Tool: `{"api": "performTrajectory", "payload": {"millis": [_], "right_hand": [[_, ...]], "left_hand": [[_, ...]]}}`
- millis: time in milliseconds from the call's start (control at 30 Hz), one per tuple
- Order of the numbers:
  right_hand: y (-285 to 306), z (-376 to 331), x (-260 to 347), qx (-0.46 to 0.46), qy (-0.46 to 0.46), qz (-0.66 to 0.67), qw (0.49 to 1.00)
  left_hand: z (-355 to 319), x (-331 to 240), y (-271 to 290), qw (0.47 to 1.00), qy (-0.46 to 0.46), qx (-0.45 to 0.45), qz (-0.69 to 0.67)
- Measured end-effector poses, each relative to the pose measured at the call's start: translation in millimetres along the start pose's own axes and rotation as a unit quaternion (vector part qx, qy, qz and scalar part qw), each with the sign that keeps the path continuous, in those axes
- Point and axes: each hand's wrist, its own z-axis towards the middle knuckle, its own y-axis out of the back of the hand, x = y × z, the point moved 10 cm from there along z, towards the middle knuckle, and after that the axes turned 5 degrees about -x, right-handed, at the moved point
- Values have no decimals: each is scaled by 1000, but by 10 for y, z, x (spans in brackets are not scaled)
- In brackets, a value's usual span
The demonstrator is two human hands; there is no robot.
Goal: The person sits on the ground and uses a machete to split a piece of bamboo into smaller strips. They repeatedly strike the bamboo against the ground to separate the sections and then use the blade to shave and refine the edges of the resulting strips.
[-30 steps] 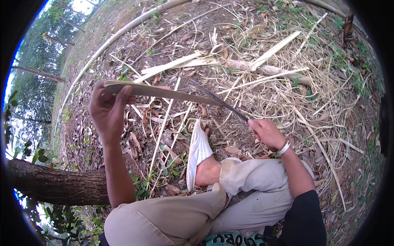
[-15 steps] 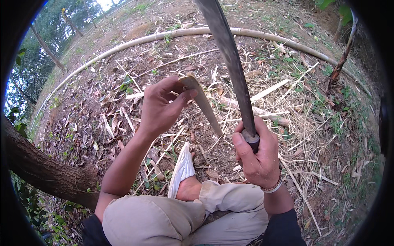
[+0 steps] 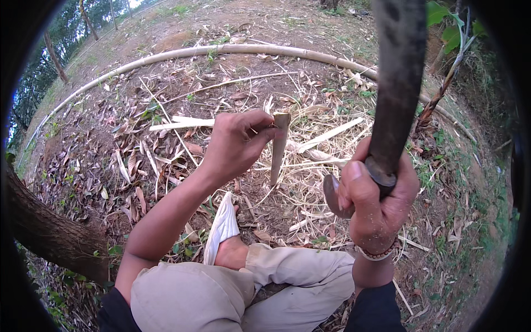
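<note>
My left hand (image 3: 235, 141) pinches the upper end of a split bamboo piece (image 3: 280, 146) between thumb and fingers. The piece hangs nearly upright, its lower end above the litter. To the right, my right hand (image 3: 381, 207) is wrapped round the dark handle of a machete (image 3: 397, 83). Its broad, dark blade points up and runs out of the top of the picture, apart from the bamboo. A curved dark handle end shows beside my fingers.
Pale shavings (image 3: 310, 207) and split strips (image 3: 332, 134) litter the ground ahead. A long bamboo pole (image 3: 243, 48) lies across the far side. A tree trunk (image 3: 55, 238) leans in at left. My bent leg and a foot with white cloth (image 3: 221, 227) are below.
My right hand has lifted the machete up and to the right, away from the bamboo piece. That piece now hangs more upright. The whole view has shifted slightly.
</note>
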Motion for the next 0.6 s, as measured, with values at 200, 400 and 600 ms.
{"api": "performTrajectory", "payload": {"millis": [200, 400, 600], "right_hand": [[-282, 114, -522, 166, -33, -219, 961], [-214, 46, -602, 189, -79, -187, 961], [-51, 34, -654, 173, -111, -191, 960]], "left_hand": [[17, -85, -92, 999, -13, 20, -26], [17, -168, -39, 995, -40, 81, 41], [901, -1389, 1390, 933, -251, -198, 168]]}}
